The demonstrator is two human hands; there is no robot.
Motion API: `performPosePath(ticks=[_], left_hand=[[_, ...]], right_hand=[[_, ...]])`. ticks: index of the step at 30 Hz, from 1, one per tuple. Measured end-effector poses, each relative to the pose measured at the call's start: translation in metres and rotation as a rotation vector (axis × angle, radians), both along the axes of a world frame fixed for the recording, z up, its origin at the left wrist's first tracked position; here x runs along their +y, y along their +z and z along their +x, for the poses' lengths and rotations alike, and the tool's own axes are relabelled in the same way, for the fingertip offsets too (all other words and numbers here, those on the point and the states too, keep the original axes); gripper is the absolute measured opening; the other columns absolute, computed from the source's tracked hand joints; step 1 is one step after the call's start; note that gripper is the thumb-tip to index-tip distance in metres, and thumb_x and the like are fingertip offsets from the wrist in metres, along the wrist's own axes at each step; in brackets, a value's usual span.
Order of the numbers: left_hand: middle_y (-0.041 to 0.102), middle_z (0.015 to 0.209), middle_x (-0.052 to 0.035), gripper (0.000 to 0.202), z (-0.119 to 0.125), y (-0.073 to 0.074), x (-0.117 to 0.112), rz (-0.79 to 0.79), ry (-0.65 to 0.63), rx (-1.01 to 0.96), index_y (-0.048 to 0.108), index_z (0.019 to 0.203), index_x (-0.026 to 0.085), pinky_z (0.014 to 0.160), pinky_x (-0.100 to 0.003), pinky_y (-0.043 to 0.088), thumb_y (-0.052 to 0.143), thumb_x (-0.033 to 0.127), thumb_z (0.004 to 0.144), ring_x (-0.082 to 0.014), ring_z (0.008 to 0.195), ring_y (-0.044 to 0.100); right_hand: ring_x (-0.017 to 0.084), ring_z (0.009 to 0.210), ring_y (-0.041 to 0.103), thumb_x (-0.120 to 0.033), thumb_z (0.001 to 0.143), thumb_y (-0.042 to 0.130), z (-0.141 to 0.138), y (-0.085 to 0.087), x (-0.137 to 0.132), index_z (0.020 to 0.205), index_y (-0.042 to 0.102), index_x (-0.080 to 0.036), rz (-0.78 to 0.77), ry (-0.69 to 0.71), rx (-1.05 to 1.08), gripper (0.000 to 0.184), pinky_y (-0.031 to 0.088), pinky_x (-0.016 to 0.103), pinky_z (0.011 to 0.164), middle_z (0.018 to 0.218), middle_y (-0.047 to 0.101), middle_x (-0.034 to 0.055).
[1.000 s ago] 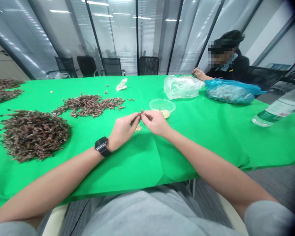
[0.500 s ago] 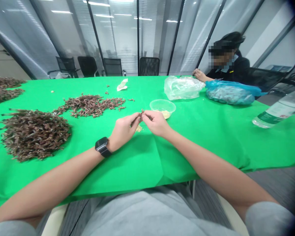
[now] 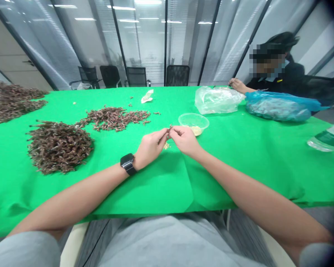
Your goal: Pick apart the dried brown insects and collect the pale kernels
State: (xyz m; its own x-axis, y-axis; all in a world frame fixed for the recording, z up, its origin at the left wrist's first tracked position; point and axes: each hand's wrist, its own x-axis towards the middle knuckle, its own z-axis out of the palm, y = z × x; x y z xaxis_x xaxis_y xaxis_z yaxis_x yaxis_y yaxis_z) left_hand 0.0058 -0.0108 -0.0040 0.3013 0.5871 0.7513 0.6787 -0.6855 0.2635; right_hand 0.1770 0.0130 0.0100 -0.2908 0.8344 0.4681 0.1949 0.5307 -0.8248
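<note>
**Both hands pinching a small dried brown sprig above the desk**

Left hand and right hand are both closed to a fingertip pinch, fingers curled, with the sprig between them at the tips. It sits just above the green cloth, near the middle of the desk edge in front of the person. The tight two-hand grip looks necessary because the piece is so small. Fine detail at the tips is too small to resolve.

Loose yellowish grains lie directly under the pinch, so they appear to have dropped from the hands. A clear plastic bowl with similar grains sits just beyond the right hand, within easy reach.

Left of the hands are a large heap of dried brown sprigs, a looser spread, and another heap at the desk edge, apparently kept apart from the grains.

Further along, a clear plastic bag and a full blue bag lie near a co-worker's hands, which are working separately.
</note>
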Motion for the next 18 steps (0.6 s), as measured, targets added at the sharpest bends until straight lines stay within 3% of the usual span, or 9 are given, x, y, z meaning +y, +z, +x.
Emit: performPosePath(ticks=[4,7,12,18], left_hand=[[0.078,0.108,-0.0095,0.027,0.001,-0.001,-0.001,-0.026,-0.019,-0.006,0.069,0.119,0.018,0.081,-0.026,0.055,0.050,0.029,0.103,-0.0172,0.090,0.075],[0.078,0.107,-0.0081,0.025,0.002,0.003,-0.004,-0.082,-0.035,-0.013,0.069,0.116,0.018,0.078,-0.025,0.053,0.049,0.026,0.103,-0.0155,0.085,0.073],[0.077,0.085,-0.0033,0.015,0.001,0.020,-0.004,-0.244,-0.006,-0.052,0.066,0.106,0.018,0.066,-0.023,0.047,0.055,0.023,0.097,-0.0129,0.069,0.068],[0.072,0.072,-0.0005,0.014,-0.019,0.057,-0.018,-0.403,0.022,0.052,0.063,0.106,0.018,0.057,-0.024,0.042,0.054,0.023,0.096,-0.0128,0.058,0.062]], right_hand=[[0.010,0.046,0.031,-0.029,0.080,0.052,-0.004,-0.003,0.001,0.062,0.056,-0.020,-0.241,0.009,0.156,0.021,0.023,0.027,0.047,0.049,0.037,-0.0064],[0.009,0.044,0.028,-0.028,0.078,0.052,-0.004,-0.004,-0.001,0.062,0.054,-0.021,-0.355,0.033,0.222,0.018,0.021,0.027,0.044,0.048,0.035,-0.0069],[0.010,0.048,0.034,-0.038,0.087,0.053,0.001,0.000,-0.007,0.066,0.055,-0.020,-0.237,0.056,0.046,0.027,0.025,0.027,0.047,0.054,0.039,-0.0056],[0.011,0.050,0.035,-0.042,0.091,0.049,0.006,-0.005,-0.006,0.077,0.065,-0.018,-0.209,0.006,-0.070,0.032,0.025,0.027,0.049,0.055,0.039,-0.0048]])
